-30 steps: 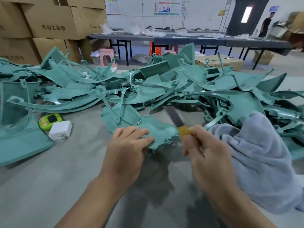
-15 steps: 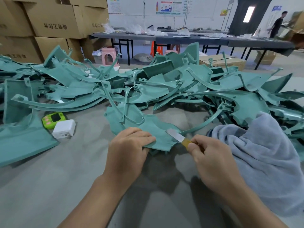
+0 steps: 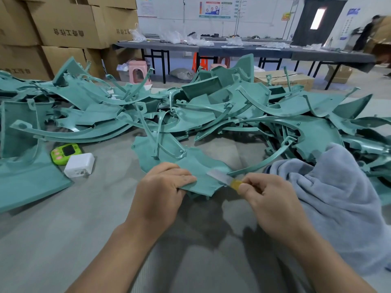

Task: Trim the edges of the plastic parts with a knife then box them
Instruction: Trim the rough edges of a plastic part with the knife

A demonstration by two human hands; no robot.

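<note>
Trimming station, observed from beside the bench. Left hand (image 3: 163,187) grips the near edge of one teal plastic part (image 3: 167,155), fingers curled over the top face. The thumb is hidden underneath, so the exact pinch cannot be confirmed. The near edge looks raised slightly off the grey table (image 3: 63,229), probably to give the blade access to the rim. Right hand (image 3: 268,195) pinches the yellow handle of the knife (image 3: 224,179) between thumb and fingertips, with the other fingers curled in. The bare blade points toward 10 o'clock and lies across the part's right-hand edge, in contact or very nearly so.

Position: the part runs from the left hand toward 12 o'clock, its far end touching the pile of parts (image 3: 264,106). The blade meets it at 3 o'clock from the left hand, close to those fingers, which is a risk if the knife slips.

Surroundings: grey cloth (image 3: 338,187) at 3 o'clock, just beside the right hand. Green timer (image 3: 65,152) and white adapter (image 3: 79,165) at 9 o'clock. Cardboard boxes (image 3: 67,24) stacked at 10 o'clock; no open box within reach is visible.

Judgement: trimming in progress, boxing not yet begun, most of the pile outstanding.
</note>
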